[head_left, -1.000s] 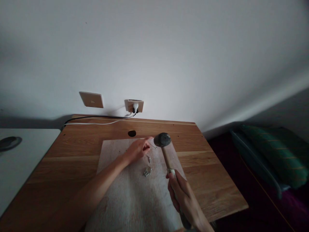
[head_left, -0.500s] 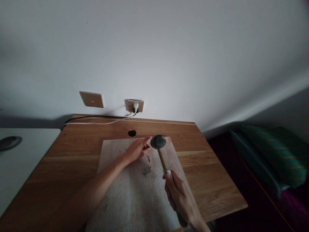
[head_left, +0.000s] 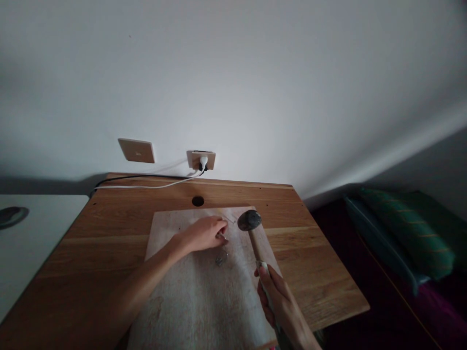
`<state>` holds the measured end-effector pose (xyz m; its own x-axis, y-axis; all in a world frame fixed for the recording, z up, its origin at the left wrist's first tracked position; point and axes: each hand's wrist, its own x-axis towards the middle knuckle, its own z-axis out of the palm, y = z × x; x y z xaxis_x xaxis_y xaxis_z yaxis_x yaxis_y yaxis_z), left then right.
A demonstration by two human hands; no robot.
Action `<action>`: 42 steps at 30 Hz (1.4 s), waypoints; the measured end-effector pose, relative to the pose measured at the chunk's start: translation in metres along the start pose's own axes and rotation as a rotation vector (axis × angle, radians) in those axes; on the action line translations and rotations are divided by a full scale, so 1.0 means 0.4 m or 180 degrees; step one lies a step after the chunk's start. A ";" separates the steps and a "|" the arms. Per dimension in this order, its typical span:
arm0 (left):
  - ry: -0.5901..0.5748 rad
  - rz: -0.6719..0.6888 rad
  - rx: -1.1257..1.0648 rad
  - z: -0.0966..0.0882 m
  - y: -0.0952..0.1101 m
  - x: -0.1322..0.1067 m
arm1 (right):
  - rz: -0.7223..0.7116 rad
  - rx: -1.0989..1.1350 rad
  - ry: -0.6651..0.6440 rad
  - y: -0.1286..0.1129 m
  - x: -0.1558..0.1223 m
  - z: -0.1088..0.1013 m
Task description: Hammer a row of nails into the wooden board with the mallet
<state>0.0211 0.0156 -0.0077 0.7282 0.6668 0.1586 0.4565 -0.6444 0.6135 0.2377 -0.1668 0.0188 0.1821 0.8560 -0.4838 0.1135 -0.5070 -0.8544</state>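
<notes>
My right hand (head_left: pixel 275 294) is wrapped round the handle of a mallet (head_left: pixel 250 220) with a dark rounded head and a pale wooden shaft. The mallet's head is raised over the far right part of a whitish board (head_left: pixel 197 287). Over the same board, my left hand (head_left: pixel 204 233) is closed, thumb and fingers curled together; what they pinch is too small to make out. Just below its fingertips lies a little cluster of shiny metal pieces (head_left: pixel 220 260). A thin pale piece, perhaps a nail (head_left: pixel 232 220), shows between the left hand and the mallet's head.
Under the board is a wooden desk (head_left: pixel 314 257) with a round cable hole (head_left: pixel 198 201) at the back. White and black cables (head_left: pixel 146 184) run to a wall socket (head_left: pixel 203 160). A white surface (head_left: pixel 40 243) adjoins at left; green cushions (head_left: pixel 412 228) lie at right.
My left hand has drawn a little nearer, down toward the small metal pieces. My right hand has shifted the mallet slightly right and nearer, uncovering the thin piece.
</notes>
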 end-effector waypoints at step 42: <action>0.0685 -0.0199 -0.0285 0.007 -0.088 -0.022 | 0.0138 -0.0134 -0.0021 0.030 -0.007 0.031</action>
<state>0.0000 0.0313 -0.0327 0.5699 0.7750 0.2733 0.4432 -0.5700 0.6919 0.2265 -0.1739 0.0074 0.1812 0.8338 -0.5216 0.1466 -0.5473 -0.8240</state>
